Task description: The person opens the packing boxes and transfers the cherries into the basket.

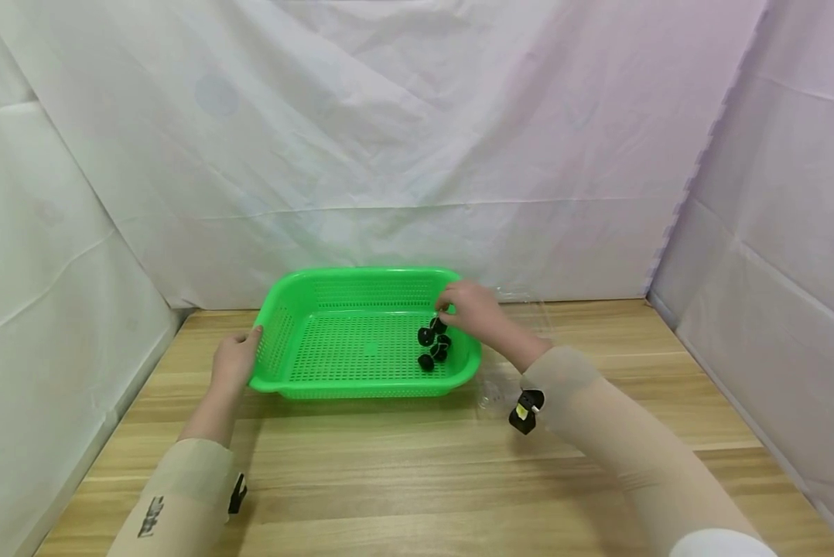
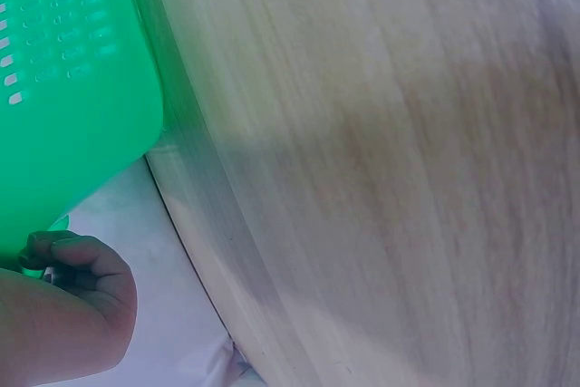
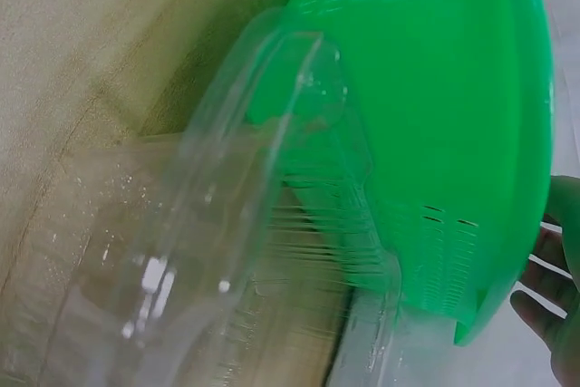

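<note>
A green plastic basket [image 1: 371, 391] with slotted floor and walls sits on the table. My left hand [image 1: 236, 360] grips its left rim; in the left wrist view that hand's fingers curl at the green edge. Several small round black things [image 1: 426, 362] lie inside at the right end; their kind is too small to tell. Over the right rim reaches my right hand [image 1: 474, 311], fingertips right at the uppermost black thing [image 1: 439, 326]. Whether thumb and finger pinch it is hidden. In the right wrist view some fingers [image 3: 536, 316] show spread beyond the rim.
A clear plastic container [image 3: 227, 224] stands right of the basket, against its side and partly under my right forearm. White cloth [image 1: 389, 155] hangs behind and at both sides of the wooden table [image 1: 389, 480].
</note>
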Tool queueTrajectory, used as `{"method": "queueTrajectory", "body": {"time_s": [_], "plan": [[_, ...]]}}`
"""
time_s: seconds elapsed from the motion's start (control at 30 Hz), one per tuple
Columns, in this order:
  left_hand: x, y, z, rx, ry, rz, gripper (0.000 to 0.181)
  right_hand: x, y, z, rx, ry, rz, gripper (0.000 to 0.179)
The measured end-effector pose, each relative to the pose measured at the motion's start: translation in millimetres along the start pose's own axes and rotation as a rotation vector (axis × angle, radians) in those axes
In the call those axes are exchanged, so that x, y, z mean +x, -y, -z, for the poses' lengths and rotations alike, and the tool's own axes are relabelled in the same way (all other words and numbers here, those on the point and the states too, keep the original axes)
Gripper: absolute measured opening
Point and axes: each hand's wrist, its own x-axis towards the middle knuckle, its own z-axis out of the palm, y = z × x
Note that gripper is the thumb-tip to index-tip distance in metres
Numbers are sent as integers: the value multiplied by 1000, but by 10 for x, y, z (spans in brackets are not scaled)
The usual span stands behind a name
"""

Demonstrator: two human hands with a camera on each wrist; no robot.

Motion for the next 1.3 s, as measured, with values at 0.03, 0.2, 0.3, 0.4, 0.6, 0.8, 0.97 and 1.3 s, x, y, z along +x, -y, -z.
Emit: {"method": "queueTrajectory", "body": {"time_s": [0.03, 0.2, 0.3, 0.4, 0.6, 0.8, 0.97, 1.3], "plan": [[4, 4, -1, 2, -4, -1, 71, 11, -5, -9, 5, 6, -1, 10], [9, 11, -6, 13, -16, -13, 68, 56, -25, -72, 11, 15, 17, 10], [6, 9, -6, 11, -16, -15, 68, 79, -30, -104, 10, 8, 31, 9], [3, 7, -6, 6, -12, -13, 68, 98, -32, -127, 3, 11, 33, 10], [-4, 2, -10, -1, 0, 5, 72, 122, -39, -158, 3, 40, 5, 13], [6, 16, -11, -10, 10, 12, 75, 135, -64, -201, 2, 75, -18, 15], [-8, 15, -7, -13, 13, 23, 75, 136, -81, -241, 4, 89, -3, 15], [-48, 1, -14, 8, -2, 15, 72, 141, -102, -303, -4, 108, 1, 14]]}}
